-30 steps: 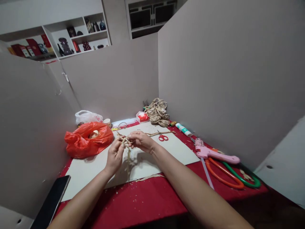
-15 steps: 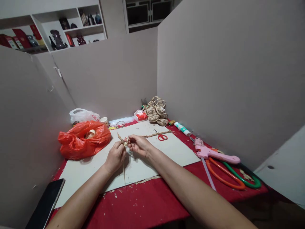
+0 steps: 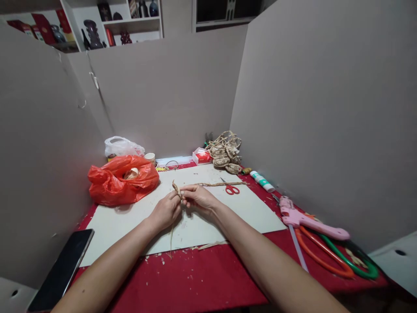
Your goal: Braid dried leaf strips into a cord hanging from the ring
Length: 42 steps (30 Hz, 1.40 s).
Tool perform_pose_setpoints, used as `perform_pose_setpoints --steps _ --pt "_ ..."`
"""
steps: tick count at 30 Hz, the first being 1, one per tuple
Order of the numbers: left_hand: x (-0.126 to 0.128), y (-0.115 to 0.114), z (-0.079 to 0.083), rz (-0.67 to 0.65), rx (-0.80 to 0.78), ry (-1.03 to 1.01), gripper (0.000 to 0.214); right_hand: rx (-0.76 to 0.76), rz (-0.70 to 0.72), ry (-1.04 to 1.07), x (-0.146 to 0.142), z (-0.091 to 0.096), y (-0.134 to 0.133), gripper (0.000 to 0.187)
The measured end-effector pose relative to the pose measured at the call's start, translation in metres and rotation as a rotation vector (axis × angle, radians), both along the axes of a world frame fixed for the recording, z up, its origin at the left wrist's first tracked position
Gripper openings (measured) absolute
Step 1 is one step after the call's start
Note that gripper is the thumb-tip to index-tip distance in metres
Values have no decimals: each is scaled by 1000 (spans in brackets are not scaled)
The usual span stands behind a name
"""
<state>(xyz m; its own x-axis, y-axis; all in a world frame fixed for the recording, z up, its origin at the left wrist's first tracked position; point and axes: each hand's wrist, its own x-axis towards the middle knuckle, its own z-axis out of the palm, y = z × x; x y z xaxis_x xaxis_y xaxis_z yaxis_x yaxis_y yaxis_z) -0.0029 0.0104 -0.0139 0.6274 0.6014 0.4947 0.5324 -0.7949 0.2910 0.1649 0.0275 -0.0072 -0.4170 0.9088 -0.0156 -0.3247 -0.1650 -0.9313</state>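
Over the middle of a white board, my left hand is closed on a short braided piece of straw. Its tan tip sticks up above the fingers, and thin loose strands hang below toward the board's front edge. My right hand pinches the same braid from the right, fingertips against it and touching the left hand's fingers. Much of the braid is hidden by the fingers. Behind the right hand lies a twisted straw cord, with red-handled scissors across it.
An orange plastic bag sits left, with a phone nearer me. Coiled straw pieces are heaped at the back. At right are a white-and-green tube, a pink glue gun and large orange-handled shears. Grey partitions enclose the table.
The view has shifted left and slightly tilted down. My right fingers have closed in on the braid beside my left hand, and the open loop seen between the hands no longer shows.
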Motion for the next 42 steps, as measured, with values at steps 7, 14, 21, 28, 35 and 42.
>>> perform_pose_setpoints --steps 7,14,21,28,35,42 --pt "2 -2 0 -23 -84 -19 21 152 -44 -267 3 6 -1 19" --pt "1 1 -10 1 -85 28 20 348 -173 -485 -4 5 -1 3" --pt "1 -2 -3 43 96 37 17 254 -48 -439 3 6 -1 12" --pt "3 -8 3 -93 277 77 25 242 106 -547 18 12 2 12" --pt "7 -9 6 -50 58 -102 21 338 -162 -519 12 14 3 13" --pt "9 -4 5 -14 -92 -295 17 290 -361 -393 4 17 3 11"
